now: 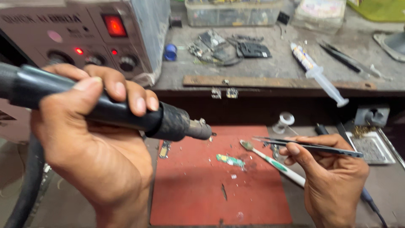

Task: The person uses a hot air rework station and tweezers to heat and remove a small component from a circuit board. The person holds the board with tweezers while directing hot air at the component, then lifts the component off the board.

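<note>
Head view shows the left hand (pixel 90 139) clenched around a black hot-air wand (pixel 114 110) and the right hand (pixel 331 177) pinching tweezers (pixel 308 145), their tips both aimed inward at the small green circuit board (pixel 230 160) (long axis left-right) lying between them on the red mat (pixel 190 194), nearer the right hand.

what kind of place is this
Most likely an electronics repair bench. The left hand holds a hot-air handpiece wired to a rework station, the right hand holds tweezers, and a small green circuit board lies on a red work mat.
</note>
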